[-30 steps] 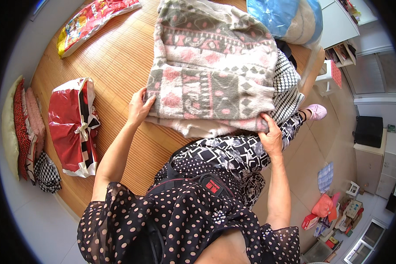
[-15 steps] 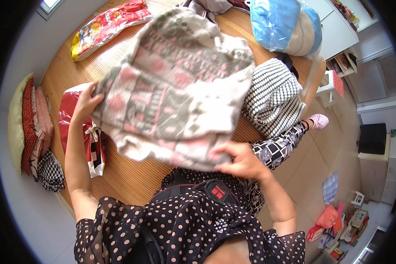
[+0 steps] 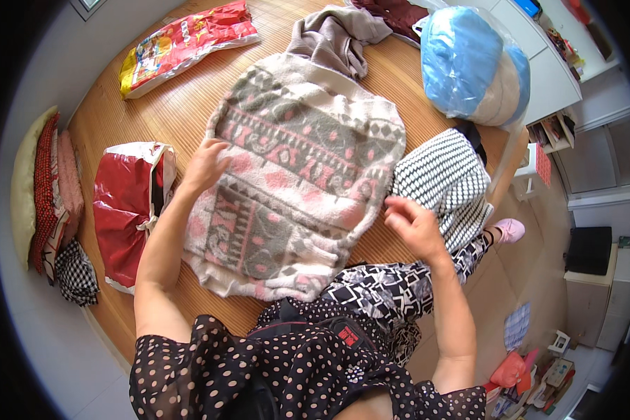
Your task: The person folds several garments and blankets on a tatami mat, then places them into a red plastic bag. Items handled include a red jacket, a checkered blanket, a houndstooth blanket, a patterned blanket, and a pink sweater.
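A folded knitted garment (image 3: pixel 297 175), cream with pink and grey patterns, lies flat on the bamboo-mat surface (image 3: pixel 105 119). My left hand (image 3: pixel 204 164) rests on its left edge, fingers pressed onto the knit. To the right, my right hand (image 3: pixel 414 225) hovers just off the garment's right edge, fingers loosely curled and holding nothing. A black-and-white checked cloth (image 3: pixel 444 182) lies right behind that hand.
A red plastic bag (image 3: pixel 122 210) stands to the left. A red-and-yellow package (image 3: pixel 182 42) lies at the far left back, a grey garment (image 3: pixel 336 35) beyond the knit, a blue-and-white bundle in clear plastic (image 3: pixel 472 66) at the back right. Cushions (image 3: pixel 45 189) lean against the left wall.
The knitted garment was lifted and swung to the left, and now it lies flat again on the mat. My right hand has let go of it.
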`<move>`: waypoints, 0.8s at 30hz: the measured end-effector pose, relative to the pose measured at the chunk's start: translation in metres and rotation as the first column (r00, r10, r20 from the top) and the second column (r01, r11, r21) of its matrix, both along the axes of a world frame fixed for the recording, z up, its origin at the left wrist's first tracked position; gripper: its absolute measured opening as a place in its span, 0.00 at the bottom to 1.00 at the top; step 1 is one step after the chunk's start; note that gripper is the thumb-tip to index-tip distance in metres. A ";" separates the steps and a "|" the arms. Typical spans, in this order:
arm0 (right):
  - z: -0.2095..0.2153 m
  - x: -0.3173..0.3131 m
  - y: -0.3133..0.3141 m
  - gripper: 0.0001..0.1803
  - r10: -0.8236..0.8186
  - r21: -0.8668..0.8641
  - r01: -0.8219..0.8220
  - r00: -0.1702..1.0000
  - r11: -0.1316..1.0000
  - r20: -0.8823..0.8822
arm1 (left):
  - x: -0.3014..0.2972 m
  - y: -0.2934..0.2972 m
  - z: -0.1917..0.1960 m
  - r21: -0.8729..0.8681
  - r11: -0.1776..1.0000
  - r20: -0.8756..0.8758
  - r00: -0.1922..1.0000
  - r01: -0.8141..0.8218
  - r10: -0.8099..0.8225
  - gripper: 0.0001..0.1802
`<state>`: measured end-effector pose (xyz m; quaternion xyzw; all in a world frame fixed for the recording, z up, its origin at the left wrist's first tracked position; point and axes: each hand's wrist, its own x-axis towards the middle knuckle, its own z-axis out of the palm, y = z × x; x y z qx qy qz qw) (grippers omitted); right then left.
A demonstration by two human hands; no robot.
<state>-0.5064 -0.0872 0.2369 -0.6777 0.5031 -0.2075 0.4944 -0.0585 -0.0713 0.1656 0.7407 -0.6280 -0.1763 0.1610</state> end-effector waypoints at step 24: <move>-0.126 0.029 -0.190 0.31 -0.455 -0.070 0.458 0.832 0.886 -0.317 | -0.065 -0.273 -0.061 0.015 1.000 0.343 0.939 0.024 -0.027 0.37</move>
